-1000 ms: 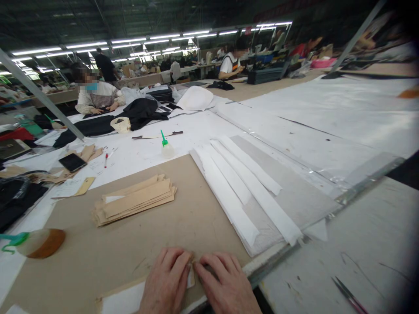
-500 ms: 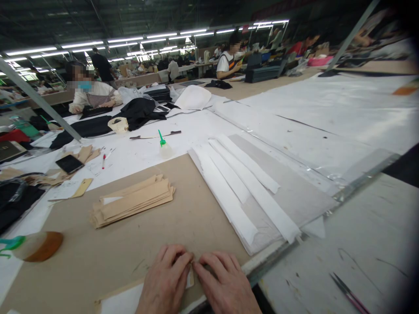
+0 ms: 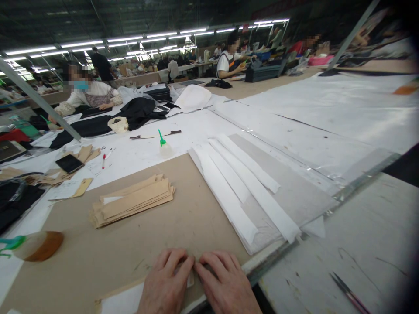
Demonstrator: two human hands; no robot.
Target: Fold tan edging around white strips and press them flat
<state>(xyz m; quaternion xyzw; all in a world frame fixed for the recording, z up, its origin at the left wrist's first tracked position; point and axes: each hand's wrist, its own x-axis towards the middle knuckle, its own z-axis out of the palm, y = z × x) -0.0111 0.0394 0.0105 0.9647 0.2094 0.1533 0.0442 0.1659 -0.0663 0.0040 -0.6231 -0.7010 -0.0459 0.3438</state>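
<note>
Pressing white strip (image 3: pixel 124 301) flat with left hand (image 3: pixel 166 285), right hand (image 3: pixel 225 288), fingers together; stack (image 3: pixel 132 203) at 11 o'clock likely done; spare strips (image 3: pixel 242 187) at 1 o'clock.

Your left grip (image 3: pixel 166 283) and right grip (image 3: pixel 225 285) lie flat, side by side and touching. They rest on a white paper strip (image 3: pixel 121 302) at the near edge of the brown cardboard sheet (image 3: pixel 131 250) that covers the table before you. Behind the left grip, on the same sheet, sits a stack of tan paper strips (image 3: pixel 132 203). To its right, long white fabric strips (image 3: pixel 235 183) lie on a grey felt sheet (image 3: pixel 294 192). Behind and between them stands a clear squeeze bottle with a green nozzle (image 3: pixel 164 148). At far left an amber bottle (image 3: pixel 37 245) lies on its side, and a black phone (image 3: pixel 69 163) lies behind it. A long metal ruler (image 3: pixel 360 179) runs along the grey sheet's right edge, with slim metal scissors (image 3: pixel 348 294) lying nearer you, beyond it.
</note>
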